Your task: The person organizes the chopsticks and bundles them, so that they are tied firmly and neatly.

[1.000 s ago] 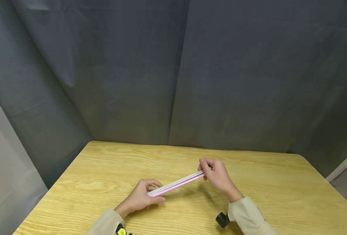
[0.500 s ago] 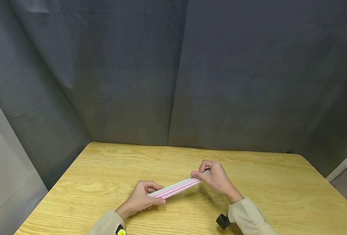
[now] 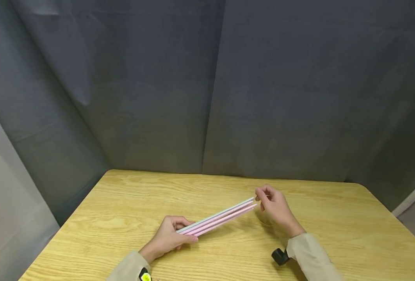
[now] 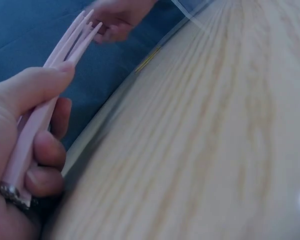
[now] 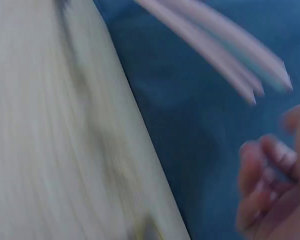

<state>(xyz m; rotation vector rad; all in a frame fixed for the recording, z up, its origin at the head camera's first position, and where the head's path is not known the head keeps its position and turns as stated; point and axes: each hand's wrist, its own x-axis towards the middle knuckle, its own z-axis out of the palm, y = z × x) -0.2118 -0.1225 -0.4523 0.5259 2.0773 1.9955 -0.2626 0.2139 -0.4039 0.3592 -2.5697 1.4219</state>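
Observation:
My left hand (image 3: 170, 236) grips a bundle of several slim, pencil-like sticks (image 3: 218, 218), pale pink and mint, with narrow ends. In the left wrist view, thumb and curled fingers close round the pink bundle (image 4: 32, 130); its near end looks dark and shiny. The bundle slants up and rightward above the table. Just beyond the narrow ends is my right hand (image 3: 275, 205), its fingers loosely bent. The right wrist view shows a gap between these fingers (image 5: 252, 167) and the sticks (image 5: 215, 47). Below that hand a thin yellow loop (image 3: 264, 223) shows faintly.
The wood-grain table (image 3: 130, 199) spans the front. Dark grey curtains (image 3: 151, 86) hang behind and to the left. A black wrist camera (image 3: 280, 256) sits at my right cuff. A thin yellow strip (image 4: 147, 59) shows near the table edge in the left wrist view.
My right hand has come off the sticks' far ends and moved right. Those ends now fan slightly apart. A thin yellow loop has appeared below that hand. My left hand keeps its grip.

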